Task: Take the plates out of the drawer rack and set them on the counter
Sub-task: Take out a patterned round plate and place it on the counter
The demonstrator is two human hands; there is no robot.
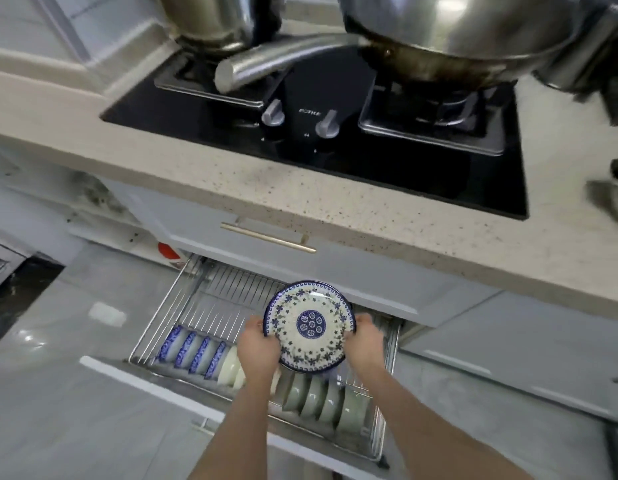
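1. Over the open drawer rack [196, 296], a blue-and-white floral plate [309, 325] was held up in both hands, face tilted toward the camera, clear of the wires
2. Left hand [257, 344] gripped the plate's left rim, fingers [256, 324] curled round the edge; right hand [366, 336] gripped the right rim the same way, though that side was a bit blurred
3. A dark edge showed behind the plate's upper right rim; could be a second plate stacked under it, cannot tell
4. Rack front row held only bowls on edge: blue-patterned bowls [193, 351] at left, cream bowls [231, 367] partly behind the left wrist, green bowls [321, 400] at right
5. Rear slots of the rack showed bare wire; no other plate visible there, but the area behind the hands and plate was hidden
6. Worktop [231, 188] above carried a black hob [335, 161] with a pot [210, 19] and a wok [456, 39]; no plate seen set on it in view
7. Progress judgement: the pull-out step looked done for this plate, the set-down on the worktop not yet done; it needed lifting up past the counter edge to a free patch beside the hob
8. Likely near the end of the plates, unless more sat hidden
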